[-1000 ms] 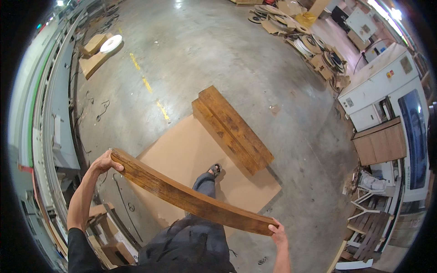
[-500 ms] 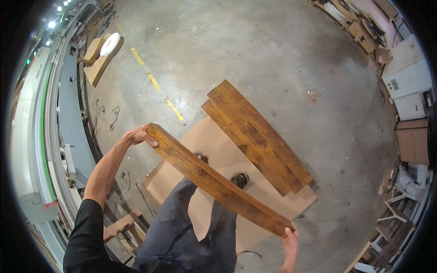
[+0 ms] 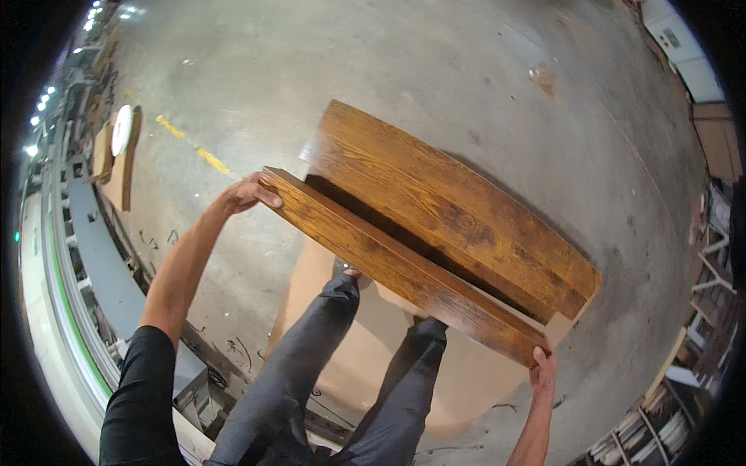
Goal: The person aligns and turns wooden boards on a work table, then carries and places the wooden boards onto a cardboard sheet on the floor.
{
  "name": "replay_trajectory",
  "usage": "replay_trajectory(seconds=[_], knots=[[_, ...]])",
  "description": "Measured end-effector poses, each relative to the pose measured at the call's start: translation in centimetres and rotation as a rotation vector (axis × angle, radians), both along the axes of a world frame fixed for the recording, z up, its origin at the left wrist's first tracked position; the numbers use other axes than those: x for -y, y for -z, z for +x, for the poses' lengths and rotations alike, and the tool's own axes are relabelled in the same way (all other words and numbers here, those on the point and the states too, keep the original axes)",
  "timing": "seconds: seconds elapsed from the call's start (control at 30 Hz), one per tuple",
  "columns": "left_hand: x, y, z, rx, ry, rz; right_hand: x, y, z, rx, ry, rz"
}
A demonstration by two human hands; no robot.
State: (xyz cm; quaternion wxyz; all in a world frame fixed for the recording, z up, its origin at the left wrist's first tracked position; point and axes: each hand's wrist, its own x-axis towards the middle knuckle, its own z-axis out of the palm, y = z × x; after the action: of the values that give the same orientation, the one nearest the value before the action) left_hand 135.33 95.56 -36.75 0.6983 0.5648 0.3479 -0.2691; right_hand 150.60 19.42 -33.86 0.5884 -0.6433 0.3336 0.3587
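Note:
A long brown wooden board (image 3: 388,255) is held tilted in front of my legs, one end in each hand. My left hand (image 3: 250,193) grips its far left end, thumb on the near face. At the near right end, my right hand (image 3: 542,365) is closed around the corner. Just beyond lie wooden boards (image 3: 458,206) of the same grain, side by side with staggered ends. Under them is a cardboard sheet (image 3: 311,287) on the floor. A dark shadowed gap runs between the held board and the lying ones. My fingers behind the board are hidden.
Along the left runs a long machine (image 3: 58,287) with a green stripe. Cardboard pieces with a white roll (image 3: 122,130) lie at the far left, near a yellow floor line (image 3: 211,160). At right are a cardboard box (image 3: 716,140), a white cabinet (image 3: 684,46) and piled scrap.
Both hands have carried the board forward and rightward, closer to the lying boards. My view has shifted, and my feet are now mostly hidden behind the board.

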Motion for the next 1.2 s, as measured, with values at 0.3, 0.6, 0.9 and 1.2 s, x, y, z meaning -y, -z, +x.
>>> replay_trajectory(seconds=[0.3,0.6,0.9,1.2], knots=[[-0.3,3.0,3.2,-0.050,0.020,0.014,-0.9,0.9,2.7,0.069,-0.005,0.017],[-0.8,3.6,3.3,-0.140,0.051,0.073,-0.2,2.4,4.6,0.271,-0.140,-0.047],[2.1,2.4,4.4,-0.109,0.008,0.089,2.5,5.7,4.4,0.105,-0.133,-0.051],[3.8,0.9,3.8,0.011,-0.124,0.101,2.2,7.2,4.3,0.162,-0.024,0.033]])
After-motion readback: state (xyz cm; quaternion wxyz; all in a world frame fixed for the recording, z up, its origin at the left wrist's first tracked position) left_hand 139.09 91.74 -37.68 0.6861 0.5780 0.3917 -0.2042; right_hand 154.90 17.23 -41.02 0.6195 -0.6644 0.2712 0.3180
